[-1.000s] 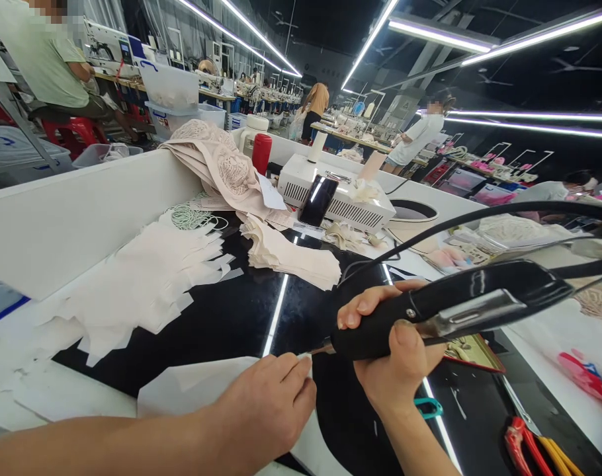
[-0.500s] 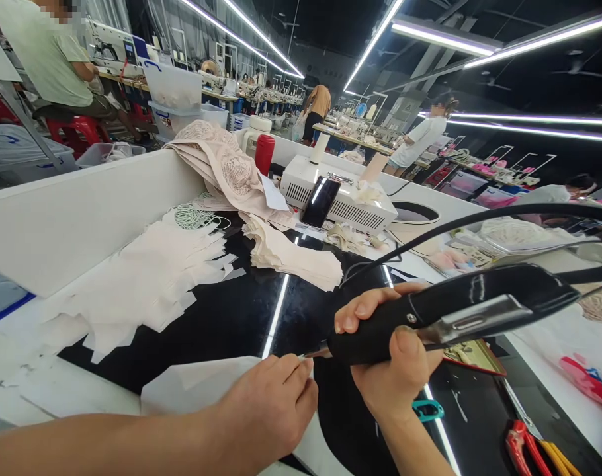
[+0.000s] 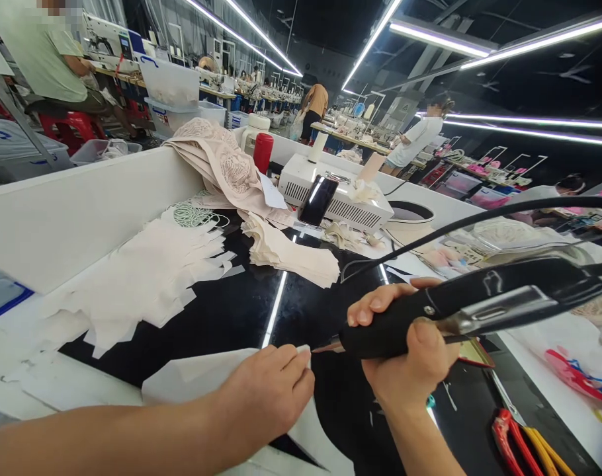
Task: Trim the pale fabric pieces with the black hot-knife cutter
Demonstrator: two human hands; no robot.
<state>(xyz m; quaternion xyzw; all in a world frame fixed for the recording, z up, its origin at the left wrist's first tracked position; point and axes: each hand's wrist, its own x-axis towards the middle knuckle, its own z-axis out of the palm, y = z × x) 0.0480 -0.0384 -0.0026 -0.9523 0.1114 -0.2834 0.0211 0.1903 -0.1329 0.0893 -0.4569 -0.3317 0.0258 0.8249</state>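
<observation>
My left hand (image 3: 268,396) is closed in a pinch on the edge of a pale fabric piece (image 3: 192,375), with a bit of white showing past the fingertips. Part of that cloth is hidden under the hand and forearm. My right hand (image 3: 415,370) wraps around a black hand-held tool (image 3: 380,327) with a metal lever on its side and cables at its rear. The thumb rests by the lever. A thin metal tip (image 3: 328,346) points left from the tool, a short gap from the left fingertips.
A jagged stack of pale fabric pieces (image 3: 142,271) lies left, a smaller stack (image 3: 291,254) ahead. Behind stand a phone (image 3: 319,200), a white vented box (image 3: 345,198) and a red bottle (image 3: 263,153). Red-and-yellow-handled scissors (image 3: 516,430) lie right. Several people sit or stand farther off.
My right hand has drawn the tool to the right, so its tip is now apart from the left fingertips. The left hand stays pinched on the fabric, slightly higher.
</observation>
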